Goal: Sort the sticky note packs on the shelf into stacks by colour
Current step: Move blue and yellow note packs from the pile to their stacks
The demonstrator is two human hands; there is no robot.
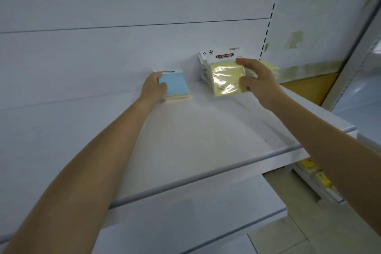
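Yellow, under glossy clear wrap, is being shown by the yellow pack (225,80), which is being held tilted at the back right of the white shelf (185,140), its white "STICKY NOTE" header uppermost. It is being pinched at its right edge by the right hand (255,78): the thumb is being pressed near the lower part of that edge, a fingertip is being laid on the upper right corner, and the other fingers are being kept loosely spread behind. The pack is being leaned against the front of a row of upright packs (203,68) that is standing against the back panel (123,47). More pale yellow packs (270,67) are being partly hidden behind the right hand, so their number cannot be told. Well to the left, also near the back panel, a blue-topped stack (175,84) is being kept flat on the shelf, with pink, orange and green layers being shown at its near edge. Its left side is being gripped by the left hand (154,86), the thumb being laid on the blue top and the fingers being curled narrowly round the edge. Below, a lower shelf (185,222) and blurred yellow goods (315,173) are being glimpsed.
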